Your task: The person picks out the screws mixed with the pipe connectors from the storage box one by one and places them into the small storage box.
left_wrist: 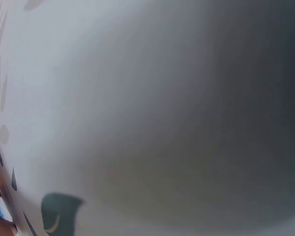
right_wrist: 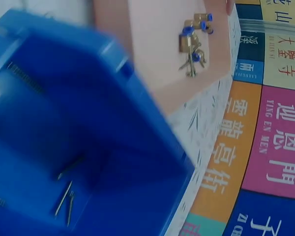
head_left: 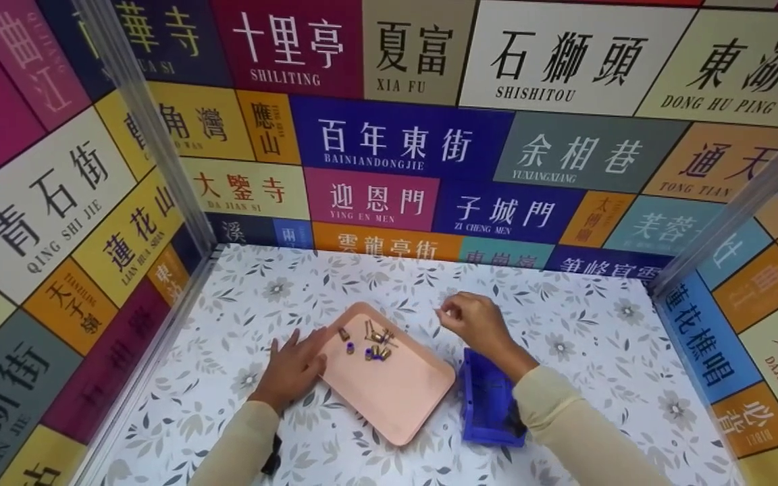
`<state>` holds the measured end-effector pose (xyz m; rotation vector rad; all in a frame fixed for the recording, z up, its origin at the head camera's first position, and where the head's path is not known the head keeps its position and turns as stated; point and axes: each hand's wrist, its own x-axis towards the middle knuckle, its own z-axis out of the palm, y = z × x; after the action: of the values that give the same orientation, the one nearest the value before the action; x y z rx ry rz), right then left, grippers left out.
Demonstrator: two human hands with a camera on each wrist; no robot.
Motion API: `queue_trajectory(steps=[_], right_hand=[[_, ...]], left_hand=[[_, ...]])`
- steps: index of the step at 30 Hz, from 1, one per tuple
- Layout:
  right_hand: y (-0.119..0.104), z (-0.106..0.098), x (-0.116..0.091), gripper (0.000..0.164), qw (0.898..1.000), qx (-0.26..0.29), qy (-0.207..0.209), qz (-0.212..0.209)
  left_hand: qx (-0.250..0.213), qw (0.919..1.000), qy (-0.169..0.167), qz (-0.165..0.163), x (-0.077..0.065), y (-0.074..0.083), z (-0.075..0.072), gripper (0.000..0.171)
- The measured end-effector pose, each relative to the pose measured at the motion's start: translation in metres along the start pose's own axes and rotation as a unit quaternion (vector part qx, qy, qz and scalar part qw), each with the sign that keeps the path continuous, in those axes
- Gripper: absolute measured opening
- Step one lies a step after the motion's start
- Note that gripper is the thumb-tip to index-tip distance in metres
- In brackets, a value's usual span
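1 tray (head_left: 389, 405), 1 bin (head_left: 469, 405)

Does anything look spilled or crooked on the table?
Nothing looks spilled. The pink rectangular tray looks crooked: it sits at a slant on the white leaf-patterned tabletop, while the blue box-shaped bin beside it stands straighter. Its brass-coloured fittings with blue rings are bunched at the far end.

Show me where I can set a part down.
Bare: the near end of the pink tray, and the floral cloth between it and the lettered wall. Crowded: the tray's far end, with brass fittings and screws, and the narrow gap beside the blue bin.
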<state>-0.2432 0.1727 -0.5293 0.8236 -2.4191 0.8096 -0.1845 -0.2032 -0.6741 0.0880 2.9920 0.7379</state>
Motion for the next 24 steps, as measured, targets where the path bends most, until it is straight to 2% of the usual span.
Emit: queue_trajectory(steps=[7, 15, 24], right_hand=[[0.017, -0.024, -0.027, 0.009, 1.000, -0.015, -0.003, -0.009], [0.029, -0.027, -0.063, 0.013, 0.999, -0.043, -0.015, -0.006], [0.030, -0.034, -0.085, 0.017, 0.999, -0.039, -0.009, 0.011]], left_hand=[[0.009, 1.0000, -0.003, 0.000, 0.000, 0.002, -0.002, 0.060], [0.011, 0.9998, -0.015, -0.006, -0.002, 0.003, -0.001, 0.060], [0.007, 0.9999, -0.011, -0.008, -0.002, 0.005, -0.003, 0.060]])
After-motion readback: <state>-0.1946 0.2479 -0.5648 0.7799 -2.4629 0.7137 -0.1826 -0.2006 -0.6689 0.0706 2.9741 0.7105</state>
